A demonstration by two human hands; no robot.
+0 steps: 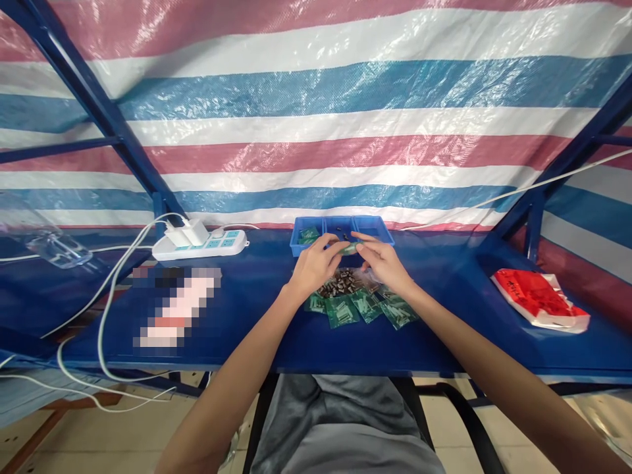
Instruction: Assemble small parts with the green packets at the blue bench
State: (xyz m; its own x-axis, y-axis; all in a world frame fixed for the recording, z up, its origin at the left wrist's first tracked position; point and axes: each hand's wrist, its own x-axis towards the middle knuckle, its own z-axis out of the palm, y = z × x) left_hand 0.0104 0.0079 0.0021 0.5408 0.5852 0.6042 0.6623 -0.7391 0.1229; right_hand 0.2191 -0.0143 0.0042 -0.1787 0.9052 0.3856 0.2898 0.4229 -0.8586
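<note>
Between my two hands, just in front of a blue divided tray (309, 249), is a small green-tinted plastic bag (350, 249). My left hand (318, 262) pinches its left end with thumb and fingers. On the other end are the fingers of my right hand (382, 262), with the index finger stretched out. Below the hands lies a pile of small brown metallic parts (344, 282). Several green bags (342, 311) with small pale parts in them lie in front of the pile. Another green bag (309, 235) sits in the tray's left compartment.
On the left stand a white power strip (197, 245) with plugged-in chargers and white cables (106, 309) hanging over the table edge. A red and white packet (540, 299) lies at the right. Striped plastic sheeting (336, 155) and blue metal posts (113, 125) rise behind the blue table (237, 336).
</note>
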